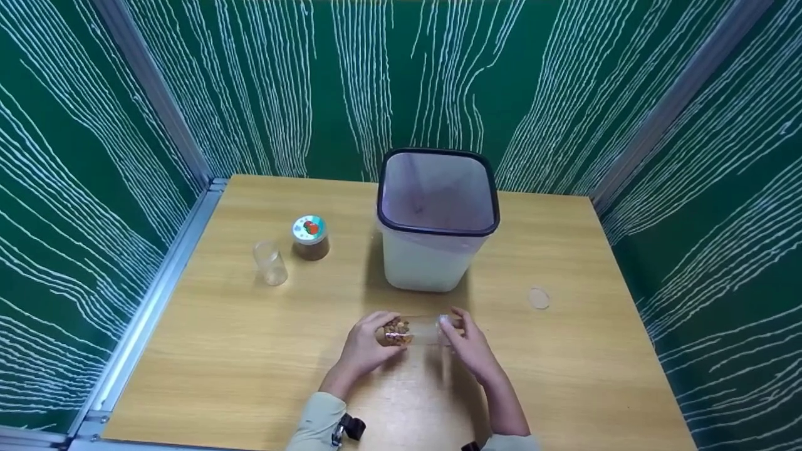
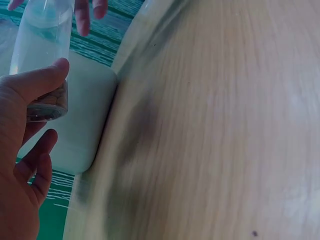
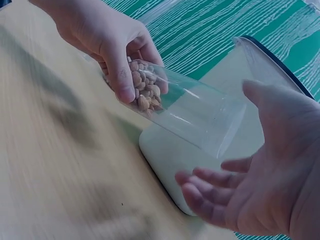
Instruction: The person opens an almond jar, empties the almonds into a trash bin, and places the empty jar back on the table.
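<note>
Left hand (image 1: 365, 346) grips 1 clear jar (image 1: 425, 332) of nuts (image 3: 146, 87); right hand (image 1: 474, 352), spread, hovers near its other end.

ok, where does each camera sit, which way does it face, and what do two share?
Head: worn on the head, looking forward and down at the table and bin; left hand, right hand and sleeves show.
Left wrist: on that wrist, looking at the left hand gripping the clear container; some right fingers show at the top.
Right wrist: on that wrist, looking past the right hand at the container and nuts; left hand shows too.
Shared: both wrist views catch container, bin and table.
</note>
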The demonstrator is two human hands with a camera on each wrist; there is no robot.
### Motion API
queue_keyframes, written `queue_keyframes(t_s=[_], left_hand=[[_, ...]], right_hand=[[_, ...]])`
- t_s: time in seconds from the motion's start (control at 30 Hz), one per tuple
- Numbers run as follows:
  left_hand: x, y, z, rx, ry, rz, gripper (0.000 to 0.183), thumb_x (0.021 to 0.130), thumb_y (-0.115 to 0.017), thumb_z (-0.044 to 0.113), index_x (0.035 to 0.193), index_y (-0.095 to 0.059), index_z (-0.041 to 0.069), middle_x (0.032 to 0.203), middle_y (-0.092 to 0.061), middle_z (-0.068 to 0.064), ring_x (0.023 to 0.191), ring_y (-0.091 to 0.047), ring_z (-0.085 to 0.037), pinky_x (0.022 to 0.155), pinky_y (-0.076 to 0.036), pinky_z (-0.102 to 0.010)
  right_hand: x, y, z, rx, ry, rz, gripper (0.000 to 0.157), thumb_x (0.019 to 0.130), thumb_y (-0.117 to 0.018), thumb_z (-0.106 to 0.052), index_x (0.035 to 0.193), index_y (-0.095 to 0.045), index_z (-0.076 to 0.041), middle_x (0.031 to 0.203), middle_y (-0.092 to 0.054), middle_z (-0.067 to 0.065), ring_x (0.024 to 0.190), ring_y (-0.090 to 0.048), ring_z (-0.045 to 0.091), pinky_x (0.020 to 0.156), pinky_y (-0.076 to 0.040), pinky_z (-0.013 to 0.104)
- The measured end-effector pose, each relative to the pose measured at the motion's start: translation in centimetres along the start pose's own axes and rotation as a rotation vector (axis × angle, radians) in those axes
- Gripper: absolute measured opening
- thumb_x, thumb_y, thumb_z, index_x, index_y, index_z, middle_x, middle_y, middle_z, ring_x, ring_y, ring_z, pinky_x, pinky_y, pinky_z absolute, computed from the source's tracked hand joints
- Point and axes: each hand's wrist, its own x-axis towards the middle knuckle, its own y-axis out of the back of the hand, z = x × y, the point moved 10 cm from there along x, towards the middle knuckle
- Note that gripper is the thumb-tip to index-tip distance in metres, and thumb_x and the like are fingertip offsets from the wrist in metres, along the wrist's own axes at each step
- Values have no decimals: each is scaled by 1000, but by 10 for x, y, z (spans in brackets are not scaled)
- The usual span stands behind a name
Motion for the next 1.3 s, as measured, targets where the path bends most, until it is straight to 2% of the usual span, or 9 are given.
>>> queue_keyframes(t_s=[0.13, 0.2, 0.33, 0.53, 0.7, 0.87, 1.07, 1.2, 1.3], left_hand=[[-2, -2, -1, -1, 12, -7, 59, 66, -89, 27, 121, -67, 19, 117, -64, 4, 105, -60, -16, 92, -48, -37], [-3, -1, -2, -3, 12, -4, 60, 66, -89, 27, 121, -67, 19, 117, -64, 4, 104, -61, -16, 92, -49, -38], [-3, 1, -4, -10, 12, 4, 59, 66, -89, 26, 121, -67, 18, 116, -64, 4, 105, -61, -17, 93, -48, -38], [0, -1, -7, -13, 24, -12, 59, 67, -89, 25, 122, -67, 16, 117, -63, 5, 106, -60, -16, 93, -48, -36], [1, -3, -8, -14, 32, -16, 59, 67, -89, 22, 121, -67, 14, 116, -63, 5, 106, -60, -15, 93, -48, -35], [-2, -2, -8, -20, 33, -4, 58, 67, -89, 22, 120, -67, 14, 116, -63, 5, 106, -60, -14, 93, -48, -35], [-6, -1, -9, -13, 47, -4, 59, 66, -89, 20, 120, -67, 14, 114, -63, 5, 104, -60, -15, 92, -49, -37], [-7, -4, -12, -2, 65, -20, 60, 67, -88, 21, 122, -66, 14, 116, -63, 4, 105, -60, -16, 94, -48, -37], [-11, -5, -15, -2, 92, -35, 60, 68, -88, 22, 123, -66, 12, 117, -63, 3, 106, -60, -18, 95, -47, -39]], right_hand=[[1, 1, 5, -41, -45, 26, 61, 95, -52, -54, 127, -54, -3, 97, -63, 15, 84, -61, 31, 72, -53, 49], [1, 0, 7, -56, -56, 19, 57, 94, -52, -55, 116, -59, -3, 89, -61, 13, 80, -60, 31, 70, -53, 48], [0, -5, 7, -36, -49, -18, 47, 96, -55, -47, 104, -60, -1, 86, -59, 11, 78, -58, 28, 68, -53, 44], [-2, -8, -3, 35, -12, -80, 34, 97, -60, -26, 113, -55, 3, 93, -57, 15, 80, -56, 21, 69, -52, 36], [-10, -9, -27, 22, 28, -132, 28, 95, -60, -13, 114, -54, 6, 96, -54, 14, 82, -57, 22, 69, -52, 34], [-17, -10, -42, 17, 68, -141, 33, 91, -61, -7, 119, -53, 8, 100, -55, 18, 84, -58, 25, 70, -52, 33], [-18, -13, -40, 45, 79, -146, 37, 89, -62, -4, 122, -52, 7, 105, -54, 20, 85, -57, 23, 69, -51, 32], [-17, -14, -38, 45, 97, -141, 38, 88, -62, 0, 123, -52, 5, 106, -54, 21, 82, -57, 24, 69, -53, 37], [-18, -17, -37, 49, 105, -149, 40, 86, -62, 3, 125, -51, 4, 109, -53, 22, 84, -58, 27, 73, -53, 47]])
